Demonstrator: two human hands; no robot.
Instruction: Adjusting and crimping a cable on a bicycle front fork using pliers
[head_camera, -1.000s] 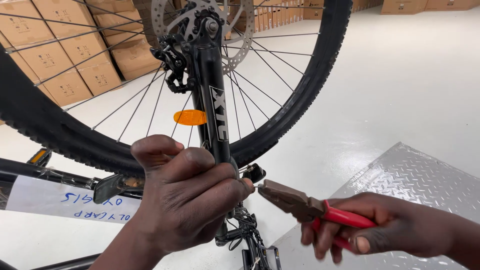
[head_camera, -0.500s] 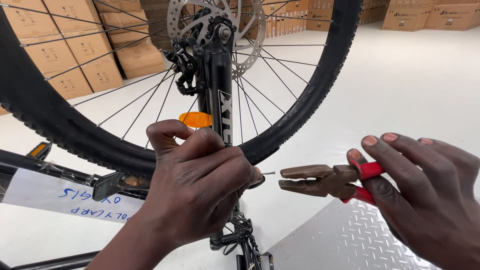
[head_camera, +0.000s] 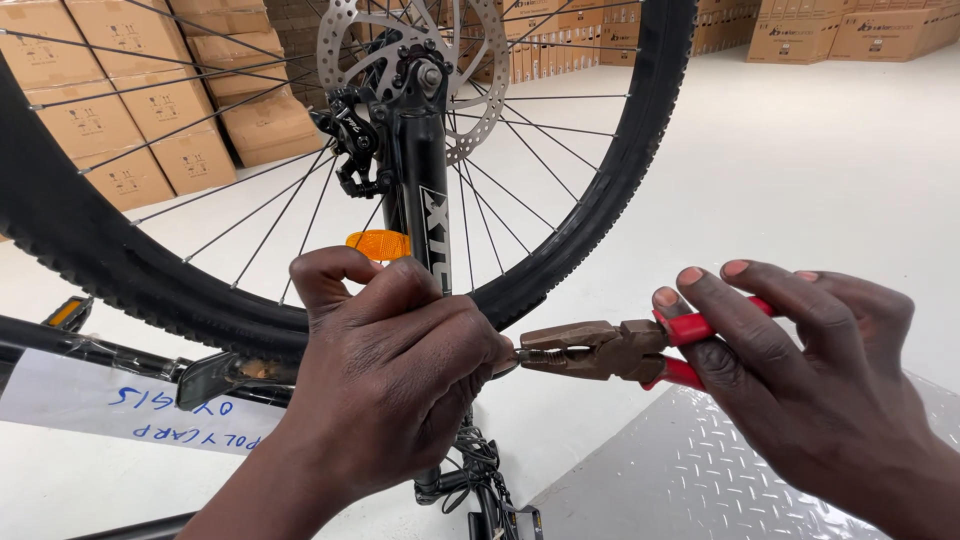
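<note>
Both hands are showing bare, no gloves, rings or watch. Left hand is entering from bottom centre-left of the frame with a bare forearm, no sleeve showing. Right hand is coming in from lower right, wrist bare, fingernails short and unpainted.

We're looking at a warehouse that doubles as a bike assembly floor. Stacks of brown cardboard cartons line the left side, more cartons run along the far wall, and a wide, pale, smooth floor spreads between them. Up close, an upturned bicycle wheel with its disc brake rotor, and a diamond-tread metal plate lies below.
</note>
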